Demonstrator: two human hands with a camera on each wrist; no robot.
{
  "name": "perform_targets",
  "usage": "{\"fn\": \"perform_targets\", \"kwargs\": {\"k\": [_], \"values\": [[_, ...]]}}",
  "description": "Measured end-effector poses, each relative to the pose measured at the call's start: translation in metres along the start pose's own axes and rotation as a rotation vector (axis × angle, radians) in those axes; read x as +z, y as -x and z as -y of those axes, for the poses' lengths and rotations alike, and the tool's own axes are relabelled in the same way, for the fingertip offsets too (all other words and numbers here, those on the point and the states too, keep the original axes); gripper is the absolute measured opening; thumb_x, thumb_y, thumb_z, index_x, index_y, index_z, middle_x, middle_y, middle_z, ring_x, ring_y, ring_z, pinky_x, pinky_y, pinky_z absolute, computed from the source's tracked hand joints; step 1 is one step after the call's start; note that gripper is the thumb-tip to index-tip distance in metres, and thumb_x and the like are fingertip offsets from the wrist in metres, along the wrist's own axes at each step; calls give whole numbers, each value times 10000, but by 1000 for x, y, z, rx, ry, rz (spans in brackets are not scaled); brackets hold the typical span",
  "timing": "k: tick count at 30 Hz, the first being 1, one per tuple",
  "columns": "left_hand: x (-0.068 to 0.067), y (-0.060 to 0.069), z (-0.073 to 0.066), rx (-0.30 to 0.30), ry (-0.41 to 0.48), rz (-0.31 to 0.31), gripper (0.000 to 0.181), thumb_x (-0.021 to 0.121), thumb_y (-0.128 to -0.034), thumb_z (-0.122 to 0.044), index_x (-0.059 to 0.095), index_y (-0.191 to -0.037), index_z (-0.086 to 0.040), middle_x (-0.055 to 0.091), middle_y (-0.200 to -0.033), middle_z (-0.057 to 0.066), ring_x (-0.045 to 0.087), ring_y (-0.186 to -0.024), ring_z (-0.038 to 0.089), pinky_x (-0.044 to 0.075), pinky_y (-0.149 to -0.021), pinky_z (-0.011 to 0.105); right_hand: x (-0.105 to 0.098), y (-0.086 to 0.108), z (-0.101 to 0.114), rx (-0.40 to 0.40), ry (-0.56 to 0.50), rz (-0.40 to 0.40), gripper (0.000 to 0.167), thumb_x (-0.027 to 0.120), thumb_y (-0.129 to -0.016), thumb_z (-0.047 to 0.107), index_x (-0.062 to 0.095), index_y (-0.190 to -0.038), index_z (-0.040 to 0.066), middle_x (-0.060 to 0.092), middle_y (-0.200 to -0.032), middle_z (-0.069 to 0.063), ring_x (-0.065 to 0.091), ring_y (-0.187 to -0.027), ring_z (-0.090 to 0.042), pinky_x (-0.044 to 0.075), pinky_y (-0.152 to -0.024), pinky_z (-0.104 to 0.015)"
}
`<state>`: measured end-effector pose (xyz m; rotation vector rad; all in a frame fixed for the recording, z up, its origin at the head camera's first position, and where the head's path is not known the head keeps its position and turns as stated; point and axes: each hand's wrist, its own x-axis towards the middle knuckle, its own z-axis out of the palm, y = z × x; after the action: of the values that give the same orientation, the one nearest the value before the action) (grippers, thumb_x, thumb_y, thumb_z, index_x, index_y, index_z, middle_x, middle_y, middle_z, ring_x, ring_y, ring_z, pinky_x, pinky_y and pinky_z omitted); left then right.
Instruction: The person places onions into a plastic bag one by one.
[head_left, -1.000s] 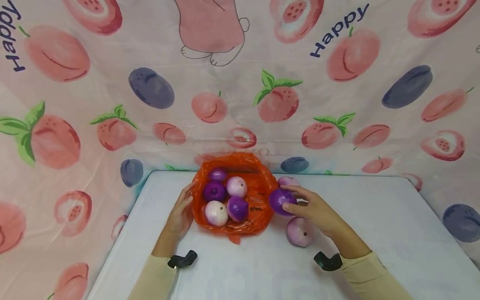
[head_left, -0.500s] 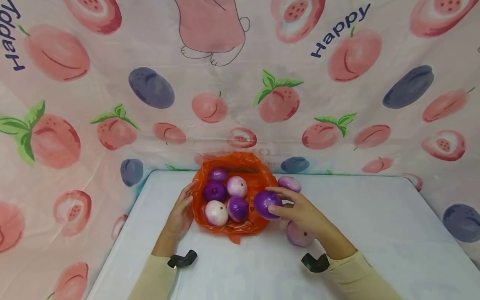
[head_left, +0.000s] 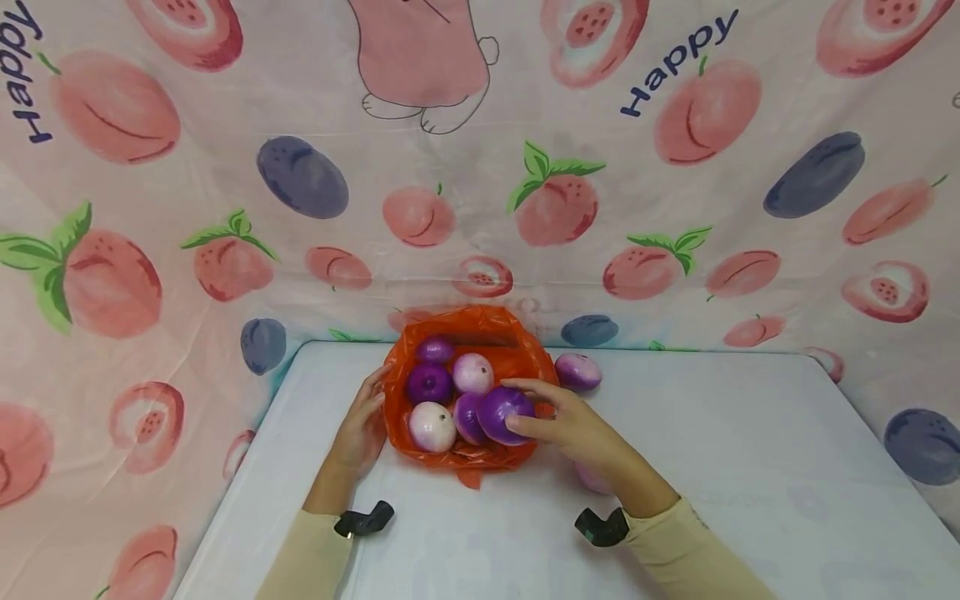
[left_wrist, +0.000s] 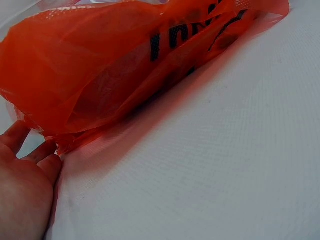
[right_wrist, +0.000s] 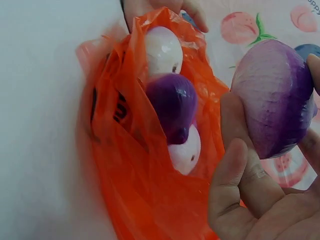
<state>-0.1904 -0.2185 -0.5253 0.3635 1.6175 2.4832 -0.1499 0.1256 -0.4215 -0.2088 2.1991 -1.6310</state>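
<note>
Presently, in the head view, the right hand (head_left: 573,425) holds a purple onion (head_left: 497,413) over the orange bag (head_left: 491,329), its fingers clamped round it; the step seems to be placing it inside. In the left wrist view, the left hand (left_wrist: 25,187) touches the bag's side with relaxed fingers. In the right wrist view, other onions (right_wrist: 172,104) lie inside; next probably calls for lowering, then careful release.

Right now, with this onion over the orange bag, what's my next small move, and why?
I'd probably lower the purple onion into the orange bag before letting go: your right grip holds it over the bag's opening, where other onions lie, and your left grip touches the bag's side.
</note>
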Motion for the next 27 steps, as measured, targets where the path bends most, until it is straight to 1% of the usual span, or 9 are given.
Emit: {"fn": "perform_targets", "kwargs": {"k": [4, 8, 14, 19, 23, 27], "values": [[0, 0, 0, -5, -2, -4, 566, 413, -1050, -155, 268, -1597, -159, 350, -1591, -35, 357, -1479, 180, 435, -1140, 256, 8, -2, 0, 41, -38, -2, 607, 817, -813, 503, 600, -1376, 429, 530, -1453, -8, 468, -1346, -320, 523, -1003, -410], [-1, 0, 1, -6, -6, -4, 569, 419, -1047, -160, 270, -1596, -162, 348, -1593, -32, 349, -1482, 184, 433, -1141, 256, 13, -5, -1, 23, 3, -13, 587, 809, -814, 524, 608, -1360, 441, 567, -1409, -12, 486, -1331, -314, 521, -1028, -448], [-2, 0, 1, -7, -8, -3, 563, 423, -1047, -163, 286, -1593, -168, 354, -1591, -30, 340, -1487, 201, 440, -1137, 255, 20, -11, -2, -41, 45, 16, 587, 787, -850, 499, 603, -1394, 378, 589, -1402, 4, 498, -1348, -299, 480, -1107, -521], [-3, 0, 2, 1, -4, 4, 544, 419, -1053, -166, 311, -1586, -184, 373, -1579, -32, 363, -1475, 191, 444, -1134, 248, 29, -18, -6, -87, 98, 23, 563, 773, -867, 491, 608, -1392, 372, 605, -1390, 13, 533, -1318, -275, 497, -1090, -512], [-4, 0, 3, 11, 12, 15, 534, 405, -1058, -157, 311, -1583, -174, 395, -1556, -42, 394, -1453, 174, 444, -1133, 240, 33, -23, -9, -118, 125, 17, 522, 767, -887, 450, 622, -1380, 357, 608, -1396, -19, 557, -1294, -279, 525, -1062, -485], [-4, -1, 4, 17, 18, 18, 538, 399, -1059, -155, 292, -1586, -154, 401, -1548, -48, 406, -1445, 166, 441, -1132, 235, 35, -27, -12, -87, 132, 7, 510, 763, -888, 460, 621, -1371, 380, 593, -1413, -34, 575, -1266, -284, 563, -1009, -463]]}}
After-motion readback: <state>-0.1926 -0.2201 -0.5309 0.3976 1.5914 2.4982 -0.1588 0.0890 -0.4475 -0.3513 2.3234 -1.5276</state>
